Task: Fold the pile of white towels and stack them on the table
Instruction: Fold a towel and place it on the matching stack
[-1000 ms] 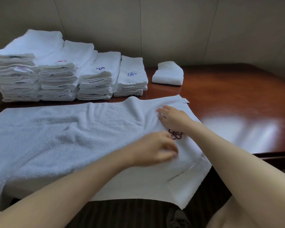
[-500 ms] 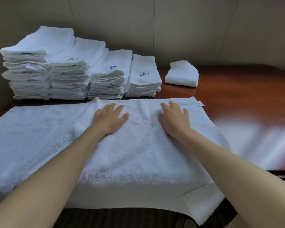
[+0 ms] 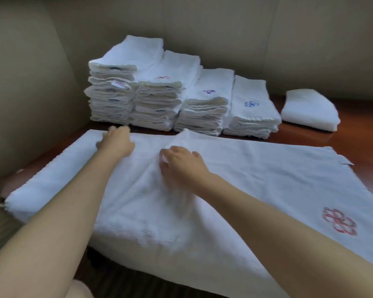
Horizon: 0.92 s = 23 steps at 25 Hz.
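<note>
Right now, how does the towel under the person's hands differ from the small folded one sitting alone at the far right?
The towel under the hands lies spread across the table's near side, with part hanging over the edge; the lone folded towel is a compact bundle near the wall. The spread towel shows a red embroidered flower; no mark shows on the lone one. Both hands, left and right, press on the spread towel; the lone one is untouched. Both are white terry.

dim soft indoor light, faint glare on table [image 3: 357,134], motion blur on hands, perhaps wide-angle bending at edges
</note>
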### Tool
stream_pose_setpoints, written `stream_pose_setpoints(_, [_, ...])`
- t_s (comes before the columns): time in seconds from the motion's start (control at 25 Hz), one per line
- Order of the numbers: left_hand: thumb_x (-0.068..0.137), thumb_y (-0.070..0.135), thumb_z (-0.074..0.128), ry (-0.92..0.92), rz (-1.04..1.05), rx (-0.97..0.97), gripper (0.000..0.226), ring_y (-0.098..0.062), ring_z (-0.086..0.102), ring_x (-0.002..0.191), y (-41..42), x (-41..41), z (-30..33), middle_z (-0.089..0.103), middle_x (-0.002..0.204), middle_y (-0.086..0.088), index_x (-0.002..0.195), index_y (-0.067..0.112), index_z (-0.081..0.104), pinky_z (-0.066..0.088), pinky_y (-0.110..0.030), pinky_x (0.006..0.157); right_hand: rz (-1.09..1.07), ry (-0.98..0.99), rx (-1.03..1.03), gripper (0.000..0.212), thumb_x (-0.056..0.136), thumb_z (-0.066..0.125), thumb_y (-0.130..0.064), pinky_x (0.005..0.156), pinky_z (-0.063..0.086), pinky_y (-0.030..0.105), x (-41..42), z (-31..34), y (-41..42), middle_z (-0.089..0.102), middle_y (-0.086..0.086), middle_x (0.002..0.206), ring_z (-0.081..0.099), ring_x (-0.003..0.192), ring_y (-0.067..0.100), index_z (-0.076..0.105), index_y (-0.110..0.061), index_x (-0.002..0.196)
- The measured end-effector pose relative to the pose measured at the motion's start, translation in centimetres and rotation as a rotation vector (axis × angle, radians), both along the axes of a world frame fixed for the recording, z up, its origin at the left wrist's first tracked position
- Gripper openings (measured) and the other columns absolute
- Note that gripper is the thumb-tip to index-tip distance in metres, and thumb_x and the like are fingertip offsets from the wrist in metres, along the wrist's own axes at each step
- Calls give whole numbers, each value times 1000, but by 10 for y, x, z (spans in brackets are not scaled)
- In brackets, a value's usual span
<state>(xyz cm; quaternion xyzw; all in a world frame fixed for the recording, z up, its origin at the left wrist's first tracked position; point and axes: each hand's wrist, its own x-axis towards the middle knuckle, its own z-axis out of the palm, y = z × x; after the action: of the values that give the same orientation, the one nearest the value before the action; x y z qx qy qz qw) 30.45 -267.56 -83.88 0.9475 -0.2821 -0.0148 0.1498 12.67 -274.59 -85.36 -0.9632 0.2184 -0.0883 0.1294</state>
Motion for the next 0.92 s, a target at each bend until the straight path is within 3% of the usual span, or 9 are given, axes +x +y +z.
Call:
stream_pose_setpoints(0.08, [88, 49, 59, 90, 179, 154, 66, -38, 34, 131, 34, 29, -1, 34, 144, -20, 137, 8, 41, 33, -44, 104, 3, 2, 3, 35, 99, 36, -31, 104, 27, 45, 39, 2, 9, 48, 7, 129, 38, 129, 25, 47, -18, 130])
stream_pose_setpoints(0.2, [87, 44, 64, 70, 310, -60, 58, -36, 37, 129, 58, 61, -12, 41, 139, -18, 131, 8, 48, 34, -45, 102, -78, 50, -21, 34, 99, 35, -31, 106, 22, 47, 84, 1, 3, 51, 7, 128, 42, 127, 24, 49, -16, 126])
stream_pose_setpoints(0.32, [94, 28, 56, -74, 284, -190, 31, -36, 45, 120, 52, 78, -24, 52, 129, -17, 118, 8, 58, 39, -42, 95, -90, 142, -40, 38, 98, 31, -33, 106, 22, 49, 118, -9, 1, 44, 10, 135, 37, 129, 26, 45, -18, 130])
stream_pose_setpoints(0.44, [98, 24, 48, -181, 222, -127, 30, -35, 43, 122, 38, 96, -28, 48, 129, -18, 121, 5, 53, 37, -43, 95, -80, 173, -26, 46, 98, 23, -45, 110, 18, 51, 142, -17, -5, 29, 11, 148, 22, 139, 26, 37, -24, 136])
stream_pose_setpoints(0.64, [100, 26, 44, -234, 131, -91, 27, -34, 42, 119, 29, 125, -27, 46, 128, -17, 120, 8, 50, 33, -44, 96, -79, 12, -77, 46, 96, 27, -49, 111, 20, 48, 156, -26, -18, 40, 7, 139, 31, 135, 22, 40, -26, 134])
stream_pose_setpoints(0.76, [100, 44, 33, -162, -19, -29, 46, -29, 31, 133, 39, 121, -31, 34, 145, -11, 140, 23, 37, 25, -43, 106, 80, -110, -121, 40, 98, 34, -42, 108, 22, 41, 150, -24, -16, 42, 2, 139, 34, 133, 19, 46, -22, 131])
stream_pose_setpoints(0.92, [94, 63, 12, 47, -39, 248, 65, -19, 3, 147, 59, 119, -29, 3, 160, 2, 152, 33, 10, 8, -42, 116, 175, 98, -59, 51, 99, 26, -53, 111, 17, 43, 147, -18, -11, 32, -3, 150, 25, 139, 14, 38, -27, 141])
